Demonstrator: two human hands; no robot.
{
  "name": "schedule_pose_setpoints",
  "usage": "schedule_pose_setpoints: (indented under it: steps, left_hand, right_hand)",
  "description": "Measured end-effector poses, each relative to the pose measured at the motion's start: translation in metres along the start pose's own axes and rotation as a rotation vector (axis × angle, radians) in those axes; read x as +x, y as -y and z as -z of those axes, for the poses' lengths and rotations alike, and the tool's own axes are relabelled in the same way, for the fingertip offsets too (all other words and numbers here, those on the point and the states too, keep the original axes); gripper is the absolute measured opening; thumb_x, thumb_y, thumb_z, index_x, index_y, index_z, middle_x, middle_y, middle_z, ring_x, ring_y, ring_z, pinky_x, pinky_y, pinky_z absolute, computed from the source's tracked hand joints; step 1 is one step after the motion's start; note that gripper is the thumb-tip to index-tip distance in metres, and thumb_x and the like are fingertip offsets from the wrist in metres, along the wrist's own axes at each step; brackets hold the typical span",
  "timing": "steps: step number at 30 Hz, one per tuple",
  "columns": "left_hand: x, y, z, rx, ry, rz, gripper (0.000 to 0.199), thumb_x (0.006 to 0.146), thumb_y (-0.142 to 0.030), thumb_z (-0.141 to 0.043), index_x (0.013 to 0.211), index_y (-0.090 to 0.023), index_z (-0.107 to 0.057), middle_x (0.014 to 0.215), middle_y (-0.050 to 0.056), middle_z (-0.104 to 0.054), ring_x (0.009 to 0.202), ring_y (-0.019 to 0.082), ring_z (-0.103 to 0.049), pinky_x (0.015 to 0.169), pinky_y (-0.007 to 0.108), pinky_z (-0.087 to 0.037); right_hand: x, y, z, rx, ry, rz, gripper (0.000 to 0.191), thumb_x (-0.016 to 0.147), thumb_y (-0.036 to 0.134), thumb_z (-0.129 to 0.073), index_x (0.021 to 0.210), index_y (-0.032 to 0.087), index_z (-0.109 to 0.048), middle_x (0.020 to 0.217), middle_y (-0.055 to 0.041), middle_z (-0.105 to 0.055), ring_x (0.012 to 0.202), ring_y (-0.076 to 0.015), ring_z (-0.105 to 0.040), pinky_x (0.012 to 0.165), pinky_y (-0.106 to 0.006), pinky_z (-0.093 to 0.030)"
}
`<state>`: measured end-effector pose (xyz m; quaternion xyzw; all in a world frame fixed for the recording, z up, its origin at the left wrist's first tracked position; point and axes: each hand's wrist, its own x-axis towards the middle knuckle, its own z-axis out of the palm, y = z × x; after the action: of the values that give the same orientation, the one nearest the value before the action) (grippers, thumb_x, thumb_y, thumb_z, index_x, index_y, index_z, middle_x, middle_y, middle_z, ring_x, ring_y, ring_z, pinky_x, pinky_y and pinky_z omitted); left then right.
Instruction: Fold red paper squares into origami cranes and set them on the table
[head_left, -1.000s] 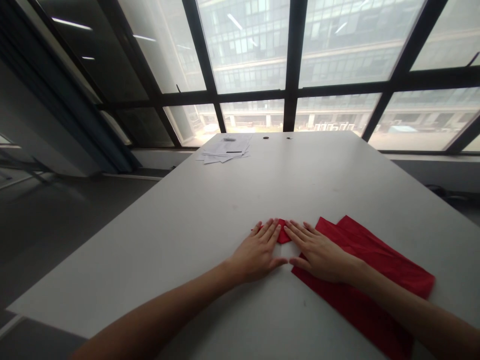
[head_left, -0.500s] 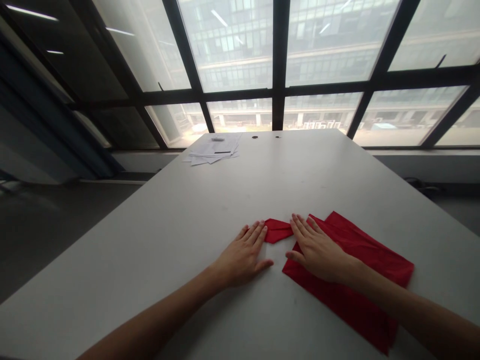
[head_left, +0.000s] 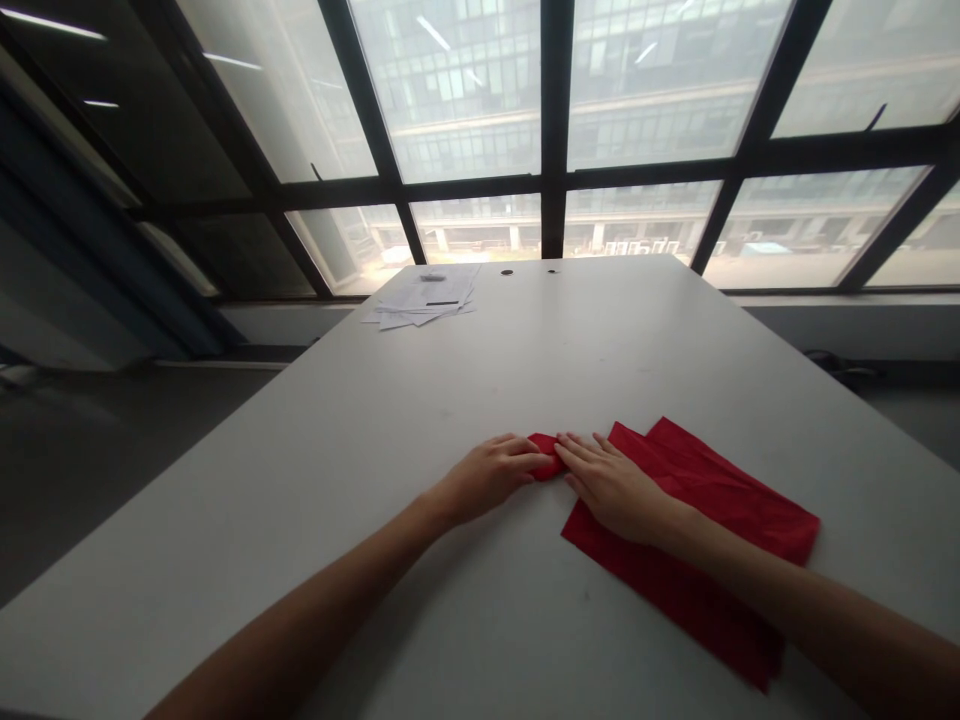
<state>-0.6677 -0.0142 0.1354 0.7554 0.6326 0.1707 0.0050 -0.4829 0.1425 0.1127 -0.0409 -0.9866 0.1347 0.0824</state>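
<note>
A small folded red piece (head_left: 545,456) lies on the white table between my hands. The fingers of my left hand (head_left: 491,478) are curled together on its left end, gripping it. My right hand (head_left: 611,487) lies flat, its fingers stretched over the piece's right end, its palm above a larger red sheet. That larger folded red sheet (head_left: 739,505) rests at the right, partly hidden under my right hand and forearm.
Loose white papers (head_left: 420,300) with a small object on top lie at the far left of the white table (head_left: 360,420). Two small dark spots mark the far edge. Windows stand beyond it.
My left hand has gone from flat to curled, its fingers closing on the small red piece. My right hand has shifted left, covering more of that piece. The view has moved slightly.
</note>
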Motion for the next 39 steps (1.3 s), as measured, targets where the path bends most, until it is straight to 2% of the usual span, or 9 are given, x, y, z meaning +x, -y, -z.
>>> schedule_pose_setpoints:
  steps: [2, 5, 10, 14, 18, 24, 26, 31, 39]
  left_hand:
    - [0.0, 0.004, 0.001, -0.043, -0.034, -0.033, 0.024, 0.101, -0.026, -0.05, 0.116, -0.027, -0.068, 0.115, 0.004, -0.072, 0.106, 0.016, -0.066, 0.099, 0.031, -0.048]
    - [-0.004, 0.005, -0.002, -0.085, -0.11, -0.045, 0.025, 0.101, -0.024, -0.048, 0.115, -0.023, -0.068, 0.111, 0.005, -0.074, 0.104, 0.016, -0.068, 0.097, 0.03, -0.05]
    - [-0.006, 0.003, -0.006, -0.07, -0.169, -0.007, 0.025, 0.101, -0.025, -0.047, 0.112, -0.022, -0.07, 0.104, 0.006, -0.076, 0.097, 0.016, -0.071, 0.09, 0.029, -0.054]
    - [-0.004, 0.0, -0.005, -0.087, -0.232, 0.009, 0.024, 0.098, -0.034, -0.053, 0.107, -0.022, -0.072, 0.104, 0.007, -0.076, 0.099, 0.018, -0.07, 0.091, 0.031, -0.055]
    - [-0.004, -0.001, -0.008, -0.093, -0.238, 0.006, 0.028, 0.094, -0.042, -0.06, 0.111, -0.023, -0.071, 0.109, 0.006, -0.075, 0.103, 0.02, -0.07, 0.093, 0.033, -0.054]
    - [-0.005, 0.002, -0.019, -0.04, -0.309, 0.012, 0.021, 0.098, -0.032, -0.056, 0.101, -0.025, -0.075, 0.101, 0.002, -0.078, 0.095, 0.017, -0.072, 0.088, 0.029, -0.054]
    - [-0.005, 0.002, -0.019, -0.046, -0.314, 0.004, 0.021, 0.098, -0.032, -0.056, 0.101, -0.024, -0.075, 0.101, 0.002, -0.078, 0.094, 0.017, -0.072, 0.087, 0.029, -0.054]
    - [-0.003, 0.0, -0.019, -0.082, -0.29, 0.034, 0.021, 0.097, -0.032, -0.056, 0.098, -0.024, -0.075, 0.098, 0.002, -0.078, 0.093, 0.017, -0.072, 0.085, 0.028, -0.054]
    - [0.001, -0.007, -0.019, -0.138, -0.347, 0.116, 0.016, 0.093, -0.03, -0.063, 0.102, -0.025, -0.075, 0.098, 0.002, -0.077, 0.088, 0.017, -0.07, 0.084, 0.029, -0.052]
  right_hand:
    - [0.004, -0.002, 0.002, 0.002, -0.059, -0.009, 0.046, 0.101, 0.024, -0.037, 0.145, 0.016, -0.047, 0.152, -0.0115, -0.043, 0.144, -0.026, -0.035, 0.119, -0.051, -0.027]
    - [0.009, -0.003, 0.005, 0.004, -0.131, 0.025, 0.039, 0.098, 0.024, -0.049, 0.136, 0.022, -0.057, 0.146, -0.0081, -0.052, 0.14, -0.0275, -0.042, 0.117, -0.053, -0.029]
    - [0.011, -0.003, 0.007, 0.058, -0.221, 0.085, 0.028, 0.1, 0.02, -0.048, 0.112, 0.029, -0.071, 0.126, -0.0029, -0.069, 0.125, -0.0225, -0.058, 0.113, -0.048, -0.035]
    - [0.011, -0.004, 0.006, 0.083, -0.24, 0.083, 0.029, 0.1, 0.02, -0.046, 0.111, 0.029, -0.072, 0.121, -0.0029, -0.071, 0.121, -0.0217, -0.06, 0.111, -0.047, -0.035]
    - [0.01, -0.006, 0.005, 0.107, -0.237, 0.086, 0.03, 0.101, 0.021, -0.044, 0.106, 0.027, -0.073, 0.118, -0.0034, -0.072, 0.12, -0.0219, -0.06, 0.111, -0.047, -0.034]
    - [0.011, -0.003, 0.004, 0.096, -0.281, 0.105, 0.027, 0.1, 0.026, -0.048, 0.113, 0.029, -0.071, 0.122, -0.0038, -0.07, 0.122, -0.0238, -0.058, 0.111, -0.048, -0.034]
    - [0.011, 0.0, 0.004, 0.102, -0.331, 0.138, 0.024, 0.099, 0.029, -0.05, 0.111, 0.028, -0.071, 0.117, -0.0044, -0.071, 0.114, -0.0229, -0.061, 0.107, -0.045, -0.038]
    - [0.013, 0.002, 0.003, 0.147, -0.369, 0.204, 0.029, 0.101, 0.027, -0.047, 0.086, 0.023, -0.073, 0.086, -0.0038, -0.071, 0.086, -0.0186, -0.06, 0.092, -0.037, -0.044]
    - [0.016, -0.001, -0.002, 0.254, -0.421, 0.178, 0.015, 0.094, 0.02, -0.058, 0.082, 0.02, -0.068, 0.082, -0.0029, -0.069, 0.081, -0.0182, -0.058, 0.086, -0.037, -0.044]
